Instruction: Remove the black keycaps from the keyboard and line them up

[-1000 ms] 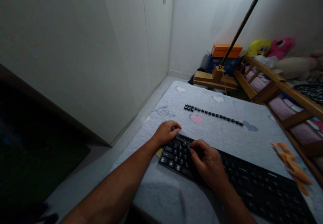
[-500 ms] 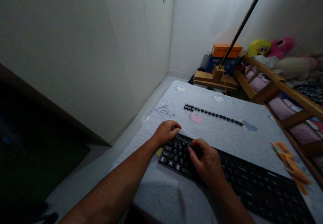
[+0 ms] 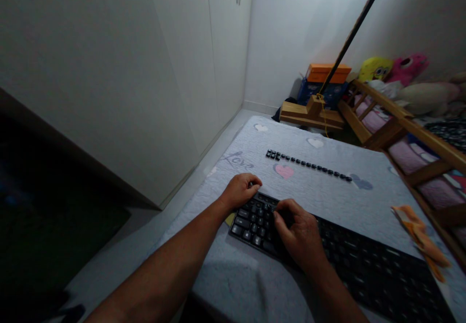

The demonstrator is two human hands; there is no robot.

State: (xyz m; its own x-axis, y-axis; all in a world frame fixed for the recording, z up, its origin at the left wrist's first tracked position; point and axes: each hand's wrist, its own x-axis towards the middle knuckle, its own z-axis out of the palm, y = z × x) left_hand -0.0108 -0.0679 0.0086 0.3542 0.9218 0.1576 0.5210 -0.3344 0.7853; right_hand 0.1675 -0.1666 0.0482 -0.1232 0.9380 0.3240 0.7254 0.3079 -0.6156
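The right hand (image 3: 300,231) curls over the keyboard (image 3: 358,261), the left hand (image 3: 240,190) at its far-left corner; whether either grips anything cannot be told. Beyond the keyboard, black keycaps (image 3: 308,164) line a cloth (image 3: 313,192) reading "Love".

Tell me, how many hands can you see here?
2. The left hand is at the back-left corner of the keyboard, and the right hand is over its keys, nearer the left end. Some fingertips are hidden.
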